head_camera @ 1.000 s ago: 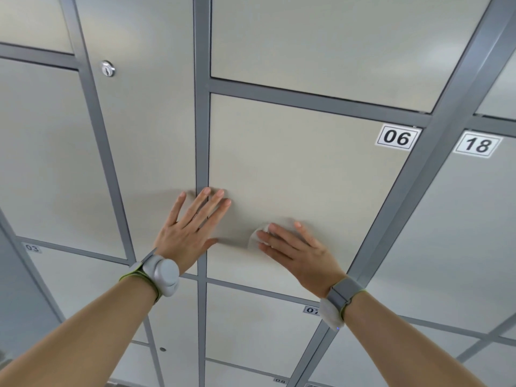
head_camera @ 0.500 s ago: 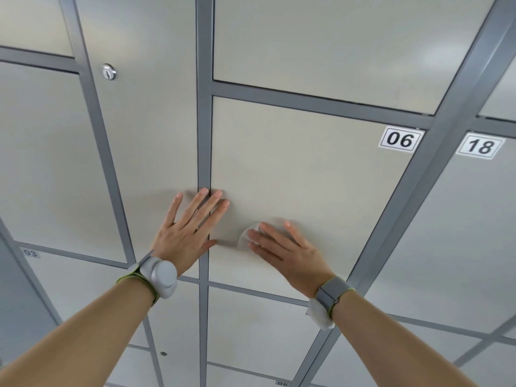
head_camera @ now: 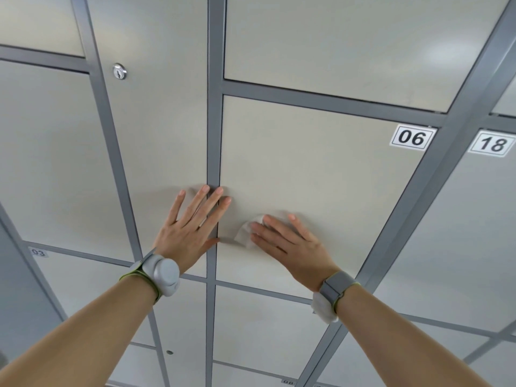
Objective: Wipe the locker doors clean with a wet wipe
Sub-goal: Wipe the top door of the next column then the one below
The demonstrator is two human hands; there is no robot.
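Observation:
The beige locker door numbered 06 (head_camera: pixel 321 169) fills the middle of the view, framed by grey metal strips. My right hand (head_camera: pixel 290 244) lies flat on its lower left part and presses a white wet wipe (head_camera: pixel 245 234) against it; the wipe shows past my fingertips. My left hand (head_camera: pixel 190 227) rests flat with fingers spread, palm on the door to the left and fingertips across the grey vertical strip (head_camera: pixel 214 135) onto door 06. It holds nothing.
More locker doors surround it: door 18 (head_camera: pixel 460 233) to the right, door 03 (head_camera: pixel 83 280) at lower left, another below. A round keyhole lock (head_camera: pixel 119 71) sits on the upper left door. Both wrists wear bands.
My right hand has slid the wipe a little to the left along door 06, closer to my left hand. My left hand has stayed in place.

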